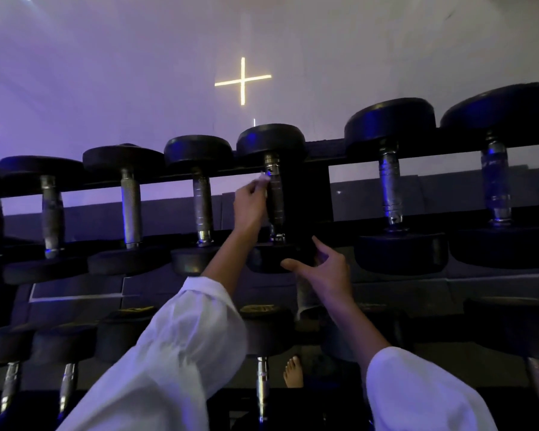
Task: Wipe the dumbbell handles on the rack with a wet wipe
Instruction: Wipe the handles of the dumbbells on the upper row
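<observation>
Purple-lit dumbbell rack (311,194); wipe (263,178) in pinch of left hand (249,202); right hand (322,270) unclear.

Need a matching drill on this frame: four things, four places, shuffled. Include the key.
Things:
1 foot
2 glowing cross
3 wipe
4 right hand

Places:
A pinched by the left hand at a handle
B by that dumbbell's near head
C above the rack
D low, among the lower row of dumbbells

Pairs: 1-D, 2-C, 3-A, 4-B
</observation>
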The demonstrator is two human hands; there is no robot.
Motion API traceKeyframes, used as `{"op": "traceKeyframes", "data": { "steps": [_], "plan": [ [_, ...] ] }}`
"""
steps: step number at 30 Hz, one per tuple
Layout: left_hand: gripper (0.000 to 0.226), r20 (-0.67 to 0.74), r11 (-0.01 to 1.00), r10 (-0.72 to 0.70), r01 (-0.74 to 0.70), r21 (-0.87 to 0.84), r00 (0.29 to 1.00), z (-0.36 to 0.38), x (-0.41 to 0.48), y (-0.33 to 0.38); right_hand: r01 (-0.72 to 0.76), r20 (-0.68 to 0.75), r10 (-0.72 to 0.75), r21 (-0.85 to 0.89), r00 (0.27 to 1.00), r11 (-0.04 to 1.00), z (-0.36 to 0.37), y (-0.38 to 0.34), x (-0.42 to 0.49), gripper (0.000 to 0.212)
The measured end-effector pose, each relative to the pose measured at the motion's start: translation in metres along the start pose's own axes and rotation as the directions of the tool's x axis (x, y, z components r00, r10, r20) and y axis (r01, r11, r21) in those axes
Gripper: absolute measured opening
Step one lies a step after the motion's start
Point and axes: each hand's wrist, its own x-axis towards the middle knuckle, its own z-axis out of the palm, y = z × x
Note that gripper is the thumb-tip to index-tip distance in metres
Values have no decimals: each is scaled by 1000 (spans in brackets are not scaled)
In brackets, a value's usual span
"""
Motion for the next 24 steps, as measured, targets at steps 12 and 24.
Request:
{"op": "traceKeyframes", "data": {
  "steps": [12,24],
  "plan": [
    [22,130,910,-171,207,-360,977,21,-4,16,152,-51,-159,-120,986,981,-24,7,-12,63],
    [22,348,838,168,-320,442,922,-9,-50,-14,12,-114,-14,-13,993,1000,-30,3,2,89]
  ]
}}
